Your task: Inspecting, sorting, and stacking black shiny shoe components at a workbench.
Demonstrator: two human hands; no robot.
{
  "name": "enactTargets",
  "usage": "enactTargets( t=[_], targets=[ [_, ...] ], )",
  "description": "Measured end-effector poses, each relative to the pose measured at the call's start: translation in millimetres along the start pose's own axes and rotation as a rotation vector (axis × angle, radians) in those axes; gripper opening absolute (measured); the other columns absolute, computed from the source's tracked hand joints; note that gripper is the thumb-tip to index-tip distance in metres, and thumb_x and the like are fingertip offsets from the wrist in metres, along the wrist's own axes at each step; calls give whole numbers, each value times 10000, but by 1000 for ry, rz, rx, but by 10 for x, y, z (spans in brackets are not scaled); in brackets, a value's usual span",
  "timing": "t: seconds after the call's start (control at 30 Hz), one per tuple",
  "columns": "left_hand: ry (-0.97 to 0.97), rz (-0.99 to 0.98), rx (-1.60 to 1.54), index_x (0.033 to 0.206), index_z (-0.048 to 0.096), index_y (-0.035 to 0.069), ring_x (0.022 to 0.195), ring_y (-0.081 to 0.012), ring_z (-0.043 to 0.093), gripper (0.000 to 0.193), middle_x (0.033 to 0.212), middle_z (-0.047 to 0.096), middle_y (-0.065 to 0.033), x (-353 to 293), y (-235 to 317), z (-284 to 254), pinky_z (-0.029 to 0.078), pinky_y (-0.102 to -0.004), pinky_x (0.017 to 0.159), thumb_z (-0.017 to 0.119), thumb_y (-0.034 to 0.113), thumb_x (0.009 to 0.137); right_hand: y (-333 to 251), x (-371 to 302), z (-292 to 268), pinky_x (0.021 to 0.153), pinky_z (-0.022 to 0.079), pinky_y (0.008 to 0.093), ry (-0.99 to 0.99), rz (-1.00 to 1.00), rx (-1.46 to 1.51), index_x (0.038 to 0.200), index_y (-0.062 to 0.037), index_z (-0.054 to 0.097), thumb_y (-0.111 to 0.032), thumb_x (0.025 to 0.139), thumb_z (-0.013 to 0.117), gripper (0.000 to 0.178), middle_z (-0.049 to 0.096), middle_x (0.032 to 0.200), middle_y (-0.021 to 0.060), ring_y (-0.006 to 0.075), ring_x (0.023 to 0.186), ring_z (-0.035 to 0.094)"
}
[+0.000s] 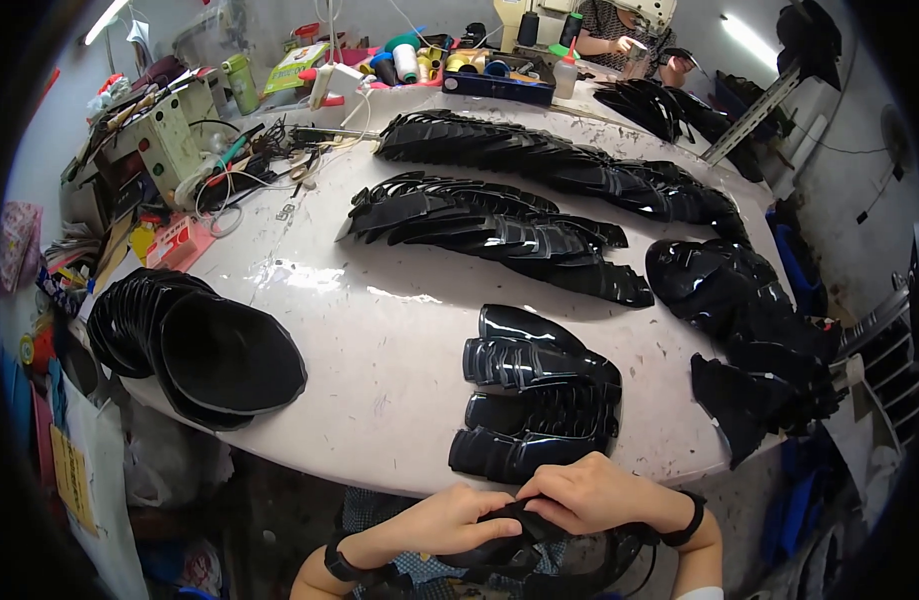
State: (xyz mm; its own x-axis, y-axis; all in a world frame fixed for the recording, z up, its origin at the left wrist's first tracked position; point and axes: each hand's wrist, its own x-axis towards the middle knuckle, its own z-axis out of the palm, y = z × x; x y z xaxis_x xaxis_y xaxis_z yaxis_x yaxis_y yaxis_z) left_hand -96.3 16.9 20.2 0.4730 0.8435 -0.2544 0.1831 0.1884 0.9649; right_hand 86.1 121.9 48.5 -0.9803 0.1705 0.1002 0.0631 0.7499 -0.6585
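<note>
At the table's near edge, above my lap, my left hand and my right hand pinch a black shoe upper between thumbs and fingers. The hands are close together, and much of the piece is hidden behind them or merges with the dark area below. Just beyond them on the table lies a small group of glossy black shoe uppers, set side by side and overlapping. To the left, a nested stack of black uppers rests on its side, its hollow opening showing.
Two long overlapping rows of black uppers cross the table's far part. Another heap of uppers lies at the right edge. Thread spools, a dark tray and cluttered tools stand farther back. Another person works at the far right.
</note>
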Motion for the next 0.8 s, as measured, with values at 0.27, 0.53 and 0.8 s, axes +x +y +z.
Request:
enactTargets(
  t=[0.27,0.53,0.8],
  targets=[
    [19,20,19,909,569,-5,521,-247,515,320,618,549,-156,17,62,-25,404,-319,506,542,305,833,-7,9,6,393,409,288,-8,-12,-12,845,-54,515,-180,793,586,154,531,689,41,196,534,562],
    [-8,44,59,898,580,-16,539,-247,523,304,640,565,-154,38,55,-42,411,-315,519,556,277,823,-24,6,26,390,410,290,-54,-18,-19,839,-51,510,-187,796,585,161,531,685,41,203,532,561],
    [52,49,-92,787,598,-25,489,-79,413,282,518,474,-47,-1,-94,6,340,-252,454,569,252,830,-101,-56,-369,691,434,308,208,-18,-198,936,-89,583,-181,670,682,299,597,797,45,203,761,566]
  ],
)
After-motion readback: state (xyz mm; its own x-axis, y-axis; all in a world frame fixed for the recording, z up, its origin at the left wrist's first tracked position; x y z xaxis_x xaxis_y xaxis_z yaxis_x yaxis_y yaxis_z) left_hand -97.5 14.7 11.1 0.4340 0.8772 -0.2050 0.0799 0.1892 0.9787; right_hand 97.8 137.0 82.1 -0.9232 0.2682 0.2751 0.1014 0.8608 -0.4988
